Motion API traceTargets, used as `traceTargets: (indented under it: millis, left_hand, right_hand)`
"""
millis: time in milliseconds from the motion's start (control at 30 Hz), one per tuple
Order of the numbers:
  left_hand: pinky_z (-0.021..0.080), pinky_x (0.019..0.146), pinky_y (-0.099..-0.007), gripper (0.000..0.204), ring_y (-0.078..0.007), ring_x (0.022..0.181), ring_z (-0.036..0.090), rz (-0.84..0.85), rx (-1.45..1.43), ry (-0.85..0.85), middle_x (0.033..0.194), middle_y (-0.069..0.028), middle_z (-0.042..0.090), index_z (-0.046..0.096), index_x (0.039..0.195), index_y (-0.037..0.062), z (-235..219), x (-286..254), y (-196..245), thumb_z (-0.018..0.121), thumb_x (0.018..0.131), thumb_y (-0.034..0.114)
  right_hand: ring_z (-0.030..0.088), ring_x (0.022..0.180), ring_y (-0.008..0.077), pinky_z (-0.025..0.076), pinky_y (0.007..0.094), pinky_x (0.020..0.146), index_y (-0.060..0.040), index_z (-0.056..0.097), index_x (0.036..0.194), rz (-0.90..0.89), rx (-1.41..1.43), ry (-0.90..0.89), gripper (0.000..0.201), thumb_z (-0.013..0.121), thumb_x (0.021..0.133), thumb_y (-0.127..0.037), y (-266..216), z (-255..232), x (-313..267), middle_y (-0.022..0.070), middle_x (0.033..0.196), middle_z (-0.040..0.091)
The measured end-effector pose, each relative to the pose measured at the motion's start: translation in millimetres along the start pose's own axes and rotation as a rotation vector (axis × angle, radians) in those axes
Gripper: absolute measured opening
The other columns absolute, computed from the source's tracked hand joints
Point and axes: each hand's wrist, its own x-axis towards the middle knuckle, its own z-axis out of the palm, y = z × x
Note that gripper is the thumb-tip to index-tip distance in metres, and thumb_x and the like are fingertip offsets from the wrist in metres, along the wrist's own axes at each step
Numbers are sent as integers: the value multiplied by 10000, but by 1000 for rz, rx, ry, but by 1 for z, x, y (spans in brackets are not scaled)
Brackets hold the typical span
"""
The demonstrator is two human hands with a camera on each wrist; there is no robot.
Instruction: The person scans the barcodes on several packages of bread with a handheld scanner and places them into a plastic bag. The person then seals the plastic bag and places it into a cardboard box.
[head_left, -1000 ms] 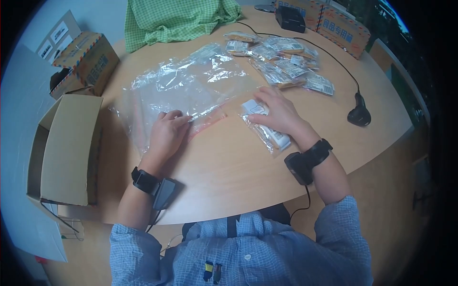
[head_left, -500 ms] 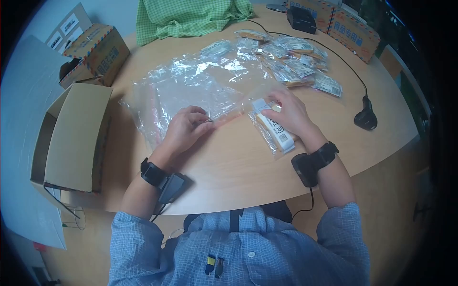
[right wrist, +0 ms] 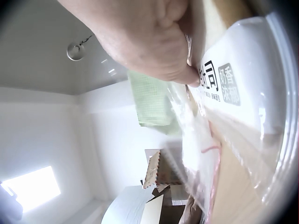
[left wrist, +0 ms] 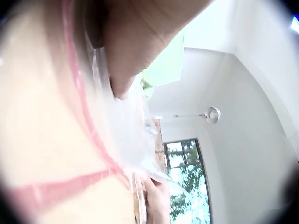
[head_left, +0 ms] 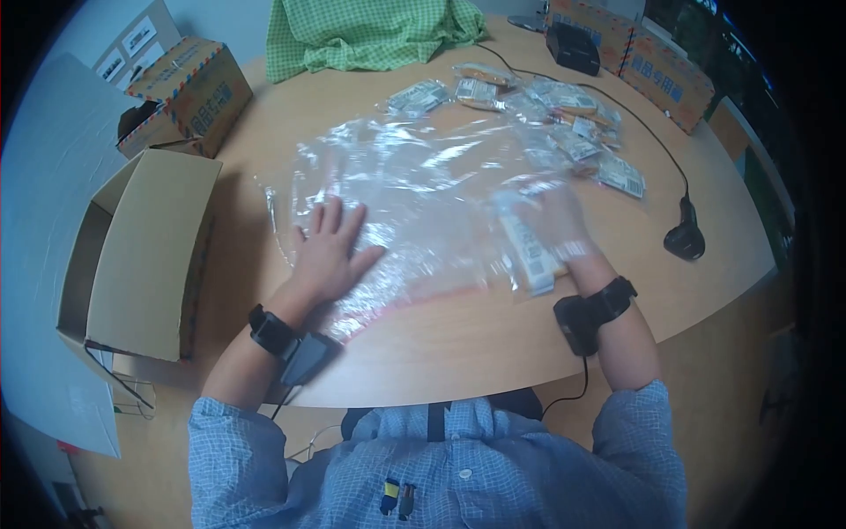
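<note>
In the head view, a large clear plastic bag (head_left: 432, 212) with a red strip along its edge lies spread across the table. My left hand (head_left: 328, 256) rests on the bag's left part, fingers spread and straight. My right hand (head_left: 560, 220), blurred, holds a wrapped packet of sliced toast (head_left: 530, 256) at the bag's right side. In the right wrist view, its thumb presses on the white printed label of the toast packet (right wrist: 243, 74). The left wrist view shows the bag's red strip (left wrist: 86, 109) near the left hand (left wrist: 135, 42).
Several wrapped bread packets (head_left: 577, 123) are heaped at the back right. A barcode scanner (head_left: 685, 234) lies at the right on its cable. An open cardboard box (head_left: 150, 251) stands at the left, with another box (head_left: 198, 97) behind. A green checked cloth (head_left: 370, 35) lies at the back.
My left hand has gone from curled fingers at the bag's edge to lying spread on it. The bag's red-stripped edge has come nearer to me. The toast packet has shifted slightly right.
</note>
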Motion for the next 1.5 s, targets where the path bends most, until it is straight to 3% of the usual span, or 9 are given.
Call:
traceTargets:
  millis: [367,533,633,867,967,1033,1100,1167,1500]
  left_hand:
    - [364,874,-403,135,-281,1061,495,429,-325,362,1118,-126,561,657,891,79,-5,11,30,631,771,136]
    - [453,588,-290,117,-250,645,584,203,-838,625,803,-120,614,629,803,-1,-43,32,-13,637,783,115]
    - [461,588,-323,110,-251,654,601,32,-408,732,768,-120,605,636,846,21,-62,23,-47,620,788,114]
    - [480,690,-358,283,-318,751,619,37,-402,-141,811,-157,637,651,933,27,-59,-55,-12,664,759,249]
    - [475,704,-368,368,-312,792,614,-237,-605,107,862,-168,628,642,956,18,-62,-41,-6,685,738,311]
    - [389,890,-427,566,-331,1117,466,-81,-110,352,1196,-217,467,513,1197,83,-48,-24,-11,647,751,404]
    - [312,983,-422,600,-386,1220,341,-132,25,16,1341,-259,317,428,1295,131,-28,-17,-4,565,812,459]
    - [159,1019,-557,699,-442,1285,192,-102,-54,18,1387,-255,245,365,1339,152,-1,-15,-2,489,795,574]
    - [160,968,-637,689,-458,1275,203,-33,-60,56,1382,-253,252,367,1331,133,12,15,125,501,800,551]
  right_hand:
    - [577,918,263,454,330,802,5,586,999,376,270,64,306,651,719,-99,16,-15,-21,144,999,592]
    - [584,912,255,456,325,797,10,589,989,480,371,122,299,653,719,-101,12,-27,-27,142,993,599]
    - [590,893,186,465,294,783,10,584,1046,634,13,-46,308,641,765,-103,-10,-46,-19,104,975,616]
    - [598,886,181,468,283,783,28,596,1027,683,302,-35,306,645,755,-102,19,-39,-30,123,952,629]
    - [609,850,191,474,287,766,29,609,997,677,383,-53,297,657,736,-106,24,-38,-25,131,919,638]
    - [607,846,186,474,285,764,28,608,998,666,429,-84,296,657,738,-106,25,-37,-25,127,917,638]
    - [607,835,188,474,281,752,32,607,992,605,424,-106,286,653,744,-102,27,-41,-26,130,916,638]
    - [602,824,169,474,271,740,33,608,987,574,420,-96,277,652,748,-100,29,-52,-26,114,914,637]
    - [557,794,96,467,220,702,29,574,1066,773,931,85,281,613,799,-51,82,-97,-13,67,942,601]
